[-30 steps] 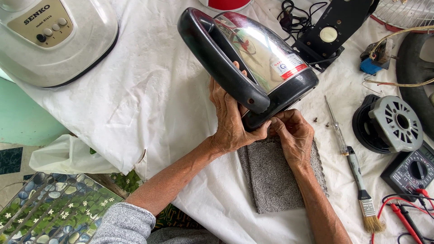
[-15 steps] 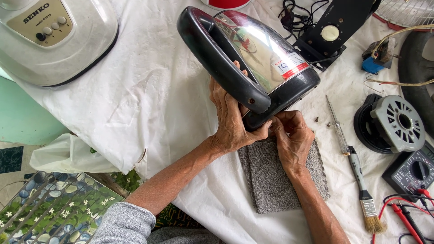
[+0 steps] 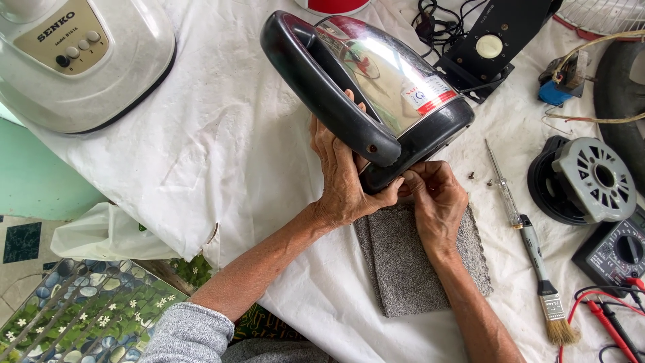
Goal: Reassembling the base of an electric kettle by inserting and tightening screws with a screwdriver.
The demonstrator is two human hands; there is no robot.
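A shiny steel electric kettle (image 3: 390,81) with a black handle (image 3: 316,81) and black base lies tilted on its side on the white cloth. My left hand (image 3: 342,175) grips it where the handle meets the base, fingers wrapped behind the handle. My right hand (image 3: 437,202) has its fingertips pinched against the rim of the kettle's black base; whether it holds a small part is hidden. Both hands rest above a grey carpet square (image 3: 410,269).
A white fan base (image 3: 74,60) sits top left. To the right lie a screwdriver (image 3: 504,181), a paintbrush (image 3: 544,289), a grey motor (image 3: 591,178), a multimeter (image 3: 618,252) with red leads, and a black plate with cables (image 3: 484,47). The table edge runs bottom left.
None beyond a slight shift of my right hand's fingers at the kettle base.
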